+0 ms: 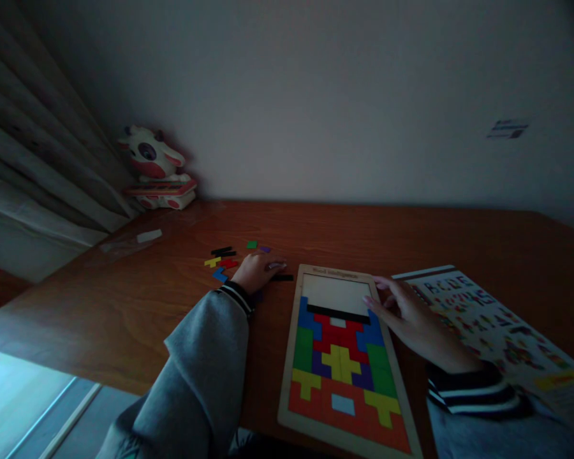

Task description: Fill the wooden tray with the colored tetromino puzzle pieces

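A wooden puzzle board (291,382) lies on the table before me. Coloured block pieces fill its lower part, with a black strip (338,313) across their top; the upper part shows bare white. My right hand (402,312) grips the board's right edge, thumb over the frame and fingers along the side. Left of the board, my left hand (256,271) is closed low over the table, fingers together; what they hold, if anything, I cannot make out. Another black strip (284,278) lies by its fingertips. Loose yellow (213,262), red (228,263) and blue (220,275) pieces lie beside that hand.
More loose pieces, including a green one (252,245) and black strips (221,250), lie beyond my left hand. A printed pattern sheet (502,338) lies under my right forearm. A toy cow with a keyboard (160,172) stands at the back left, near a curtain (38,134).
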`<state>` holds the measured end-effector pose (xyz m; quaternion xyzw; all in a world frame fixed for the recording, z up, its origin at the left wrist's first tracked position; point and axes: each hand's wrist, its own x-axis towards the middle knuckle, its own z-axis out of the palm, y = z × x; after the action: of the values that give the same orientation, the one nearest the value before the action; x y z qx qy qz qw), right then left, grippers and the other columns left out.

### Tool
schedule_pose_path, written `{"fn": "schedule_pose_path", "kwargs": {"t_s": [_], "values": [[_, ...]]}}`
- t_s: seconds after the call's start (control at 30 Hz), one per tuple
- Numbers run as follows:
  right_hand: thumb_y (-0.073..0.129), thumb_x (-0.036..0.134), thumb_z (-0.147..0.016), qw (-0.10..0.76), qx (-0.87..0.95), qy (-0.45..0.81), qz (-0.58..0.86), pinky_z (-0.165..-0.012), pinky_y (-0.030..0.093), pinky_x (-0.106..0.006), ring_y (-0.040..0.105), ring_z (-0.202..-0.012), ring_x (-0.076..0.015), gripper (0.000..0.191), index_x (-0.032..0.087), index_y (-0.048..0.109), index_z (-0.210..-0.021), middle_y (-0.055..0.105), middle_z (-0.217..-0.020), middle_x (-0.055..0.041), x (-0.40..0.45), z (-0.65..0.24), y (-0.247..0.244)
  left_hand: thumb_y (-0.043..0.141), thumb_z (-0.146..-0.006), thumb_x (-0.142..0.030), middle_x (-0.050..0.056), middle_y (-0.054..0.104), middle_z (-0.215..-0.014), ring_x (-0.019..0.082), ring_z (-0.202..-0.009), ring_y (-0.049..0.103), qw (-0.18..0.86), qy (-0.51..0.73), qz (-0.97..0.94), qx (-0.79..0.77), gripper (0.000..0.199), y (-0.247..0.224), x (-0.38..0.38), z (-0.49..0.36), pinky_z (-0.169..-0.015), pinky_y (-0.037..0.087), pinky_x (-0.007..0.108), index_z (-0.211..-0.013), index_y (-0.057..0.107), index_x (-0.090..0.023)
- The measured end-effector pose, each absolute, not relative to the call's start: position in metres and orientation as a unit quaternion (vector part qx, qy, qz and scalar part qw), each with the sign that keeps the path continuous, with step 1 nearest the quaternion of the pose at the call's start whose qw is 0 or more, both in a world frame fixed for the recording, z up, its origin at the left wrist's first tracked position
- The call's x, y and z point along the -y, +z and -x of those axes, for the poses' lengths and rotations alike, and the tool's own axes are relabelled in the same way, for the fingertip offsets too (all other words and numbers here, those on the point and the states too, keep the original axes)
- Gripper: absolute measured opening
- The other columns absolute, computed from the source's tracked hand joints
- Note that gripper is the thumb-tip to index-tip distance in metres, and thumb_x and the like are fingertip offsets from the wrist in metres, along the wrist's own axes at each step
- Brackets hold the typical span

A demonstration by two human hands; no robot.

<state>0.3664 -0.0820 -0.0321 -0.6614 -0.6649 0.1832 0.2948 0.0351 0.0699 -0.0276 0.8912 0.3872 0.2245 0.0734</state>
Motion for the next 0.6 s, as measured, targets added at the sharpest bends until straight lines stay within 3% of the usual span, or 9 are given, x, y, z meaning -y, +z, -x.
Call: {"fn": "schedule_pose_path", "kwargs": {"t_s": [0.3, 0.47, 0.6], "values": [[0.05, 0.059, -0.088, 0.304, 0.665, 0.187, 0.655, -0.076, 0.055, -0.039, 0.063, -0.082, -0.0212, 0.049, 0.023, 0.053, -0.12, 0.062, -0.111, -0.0105, 0.081, -0.365, -0.031, 0.063, -0.089, -0.027, 0.005, 0.073, -0.11, 0.018, -0.103, 0.067, 0.086, 0.212, -0.908, -0.352, 0.027, -0.023, -0.062, -0.045, -0.094, 0.051, 0.031, -0.114, 0.068, -0.019], [0.052, 0.059, -0.087, 0.314, 0.662, 0.17, 0.659, -0.072, 0.054, -0.039, 0.064, -0.08, -0.0222, 0.048, 0.022, 0.056, -0.117, 0.065, -0.106, -0.0102, 0.082, -0.364, -0.028, 0.065, -0.086, -0.02, 0.003, 0.074, -0.096, 0.015, -0.085, 0.07, 0.148, 0.23, -0.896, -0.35, 0.032, -0.018, -0.057, -0.046, -0.081, 0.055, 0.026, -0.118, 0.066, -0.019], [0.052, 0.058, -0.088, 0.323, 0.659, 0.186, 0.654, -0.072, 0.055, -0.038, 0.064, -0.078, -0.0217, 0.045, 0.023, 0.057, -0.115, 0.065, -0.103, -0.009, 0.082, -0.364, -0.023, 0.071, -0.083, -0.022, 0.004, 0.073, -0.091, 0.014, -0.08, 0.069, 0.189, 0.283, -0.876, -0.342, 0.024, -0.012, -0.048, -0.054, -0.076, 0.056, 0.025, -0.106, 0.07, -0.016]]}}
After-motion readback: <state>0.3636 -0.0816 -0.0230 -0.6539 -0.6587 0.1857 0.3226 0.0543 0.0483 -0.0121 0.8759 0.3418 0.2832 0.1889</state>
